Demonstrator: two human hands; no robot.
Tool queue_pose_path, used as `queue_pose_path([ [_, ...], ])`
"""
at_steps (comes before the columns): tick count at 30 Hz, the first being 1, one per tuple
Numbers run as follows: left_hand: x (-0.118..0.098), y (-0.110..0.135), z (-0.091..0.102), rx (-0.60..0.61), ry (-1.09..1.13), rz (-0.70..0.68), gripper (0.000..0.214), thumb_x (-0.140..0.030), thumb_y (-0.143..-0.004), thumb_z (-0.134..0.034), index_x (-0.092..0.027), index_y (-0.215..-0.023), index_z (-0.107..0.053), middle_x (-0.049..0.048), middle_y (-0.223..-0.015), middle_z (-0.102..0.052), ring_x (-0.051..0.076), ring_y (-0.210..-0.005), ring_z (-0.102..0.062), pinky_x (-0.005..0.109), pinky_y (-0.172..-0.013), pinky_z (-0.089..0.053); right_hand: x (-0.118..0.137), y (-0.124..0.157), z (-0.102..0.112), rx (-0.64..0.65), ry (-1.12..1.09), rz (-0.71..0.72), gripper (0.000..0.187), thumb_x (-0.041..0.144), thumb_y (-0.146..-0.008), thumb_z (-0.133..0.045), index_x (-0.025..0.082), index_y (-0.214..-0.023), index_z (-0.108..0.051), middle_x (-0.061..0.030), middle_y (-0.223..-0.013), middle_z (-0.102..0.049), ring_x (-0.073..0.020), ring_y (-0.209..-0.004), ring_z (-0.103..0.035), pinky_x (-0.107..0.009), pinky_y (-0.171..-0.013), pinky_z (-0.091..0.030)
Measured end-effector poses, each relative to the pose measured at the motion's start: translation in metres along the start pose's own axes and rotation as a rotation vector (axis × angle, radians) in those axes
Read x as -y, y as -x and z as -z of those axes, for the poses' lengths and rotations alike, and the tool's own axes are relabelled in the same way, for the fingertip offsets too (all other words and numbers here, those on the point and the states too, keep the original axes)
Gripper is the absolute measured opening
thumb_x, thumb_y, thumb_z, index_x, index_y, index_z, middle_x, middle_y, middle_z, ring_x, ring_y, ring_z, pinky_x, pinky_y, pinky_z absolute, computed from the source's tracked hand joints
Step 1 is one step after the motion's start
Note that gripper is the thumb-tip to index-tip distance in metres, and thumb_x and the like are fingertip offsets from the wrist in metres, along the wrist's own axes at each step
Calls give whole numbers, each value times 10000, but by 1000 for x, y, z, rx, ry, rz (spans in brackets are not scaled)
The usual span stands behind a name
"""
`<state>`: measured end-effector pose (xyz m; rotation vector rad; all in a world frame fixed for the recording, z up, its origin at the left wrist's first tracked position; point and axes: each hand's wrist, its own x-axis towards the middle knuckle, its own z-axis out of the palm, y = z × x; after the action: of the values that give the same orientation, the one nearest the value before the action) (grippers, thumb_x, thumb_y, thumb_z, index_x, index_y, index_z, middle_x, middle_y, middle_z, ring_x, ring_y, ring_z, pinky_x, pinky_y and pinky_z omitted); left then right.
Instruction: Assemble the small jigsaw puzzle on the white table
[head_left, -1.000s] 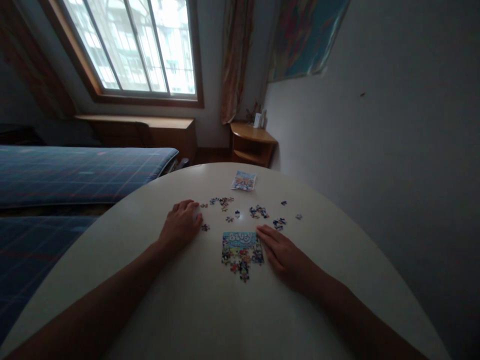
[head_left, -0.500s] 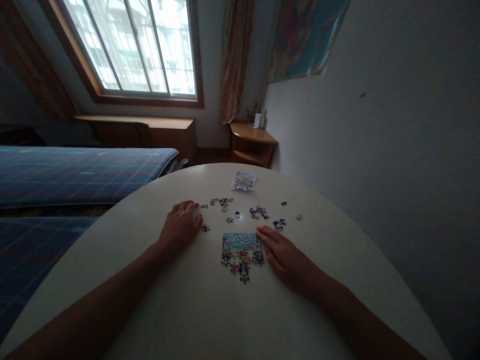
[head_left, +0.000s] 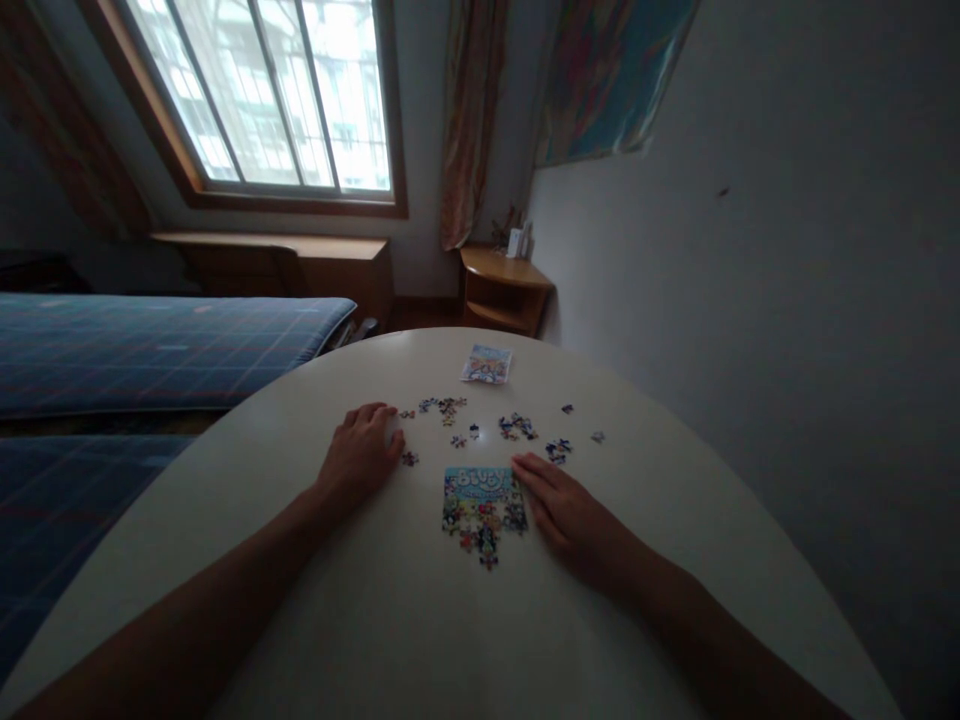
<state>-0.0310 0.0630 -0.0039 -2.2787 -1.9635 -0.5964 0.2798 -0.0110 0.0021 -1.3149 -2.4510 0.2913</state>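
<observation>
A partly joined jigsaw puzzle [head_left: 482,500] lies on the white table, its blue upper rows lettered "BLUEY" and its lower edge ragged. My right hand [head_left: 568,510] rests flat along the puzzle's right side, fingertips at its upper right corner, holding nothing. To the left, my left hand [head_left: 362,443] lies on the table with fingers loosely bent and thumb apart, and nothing shows in it. Close to its fingertips and thumb are a loose puzzle piece [head_left: 407,414] and another piece [head_left: 409,459]. Several more loose pieces [head_left: 517,427] are scattered beyond the puzzle.
A small picture sheet or packet [head_left: 487,364] lies near the far edge of the round table [head_left: 360,620]. A bed with a plaid mattress [head_left: 165,350] stands at left, a wall [head_left: 750,330] at right. Behind are a corner shelf [head_left: 502,265] and a window.
Both hands and the puzzle pieces stay in place. Only a very slight shift of the camera shows.
</observation>
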Motion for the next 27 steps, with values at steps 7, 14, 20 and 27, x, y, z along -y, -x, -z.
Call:
queue_pose_path([
  [7,-9,-5,8,-37,37,-70,331,-266,-915,-508,-186,-1220,-607,99,-1273,-613,288,-1208,-507,431,-1048,-421,-1,-1,0,-6,-8,0,488,188,-954,-378,133,-1424,-499,-147,-1481,-485,-259,-1395,-424,-497,-1164,-365],
  [14,-34,-14,12,63,43,-111,276,-308,-907,-588,-188,-1151,-636,69,-1062,-699,272,-1066,-586,408,-953,-463,1,-2,2,22,11,7,485,201,-969,-361,102,-1427,-488,-165,-1484,-476,-259,-1401,-414,-491,-1166,-363],
  [20,-55,-27,10,128,12,-60,275,-374,-898,-603,-180,-1084,-659,80,-1049,-712,273,-1005,-626,405,-896,-473,0,-4,1,5,-3,20,483,189,-961,-365,84,-1413,-501,-184,-1473,-483,-273,-1386,-433,-503,-1153,-379],
  [27,-64,-35,8,178,-27,-2,257,-372,-883,-578,-185,-1016,-695,97,-1069,-717,290,-1023,-643,417,-903,-474,3,-5,1,30,18,9,496,171,-951,-365,40,-1412,-493,-193,-1477,-474,-278,-1394,-419,-487,-1169,-357],
])
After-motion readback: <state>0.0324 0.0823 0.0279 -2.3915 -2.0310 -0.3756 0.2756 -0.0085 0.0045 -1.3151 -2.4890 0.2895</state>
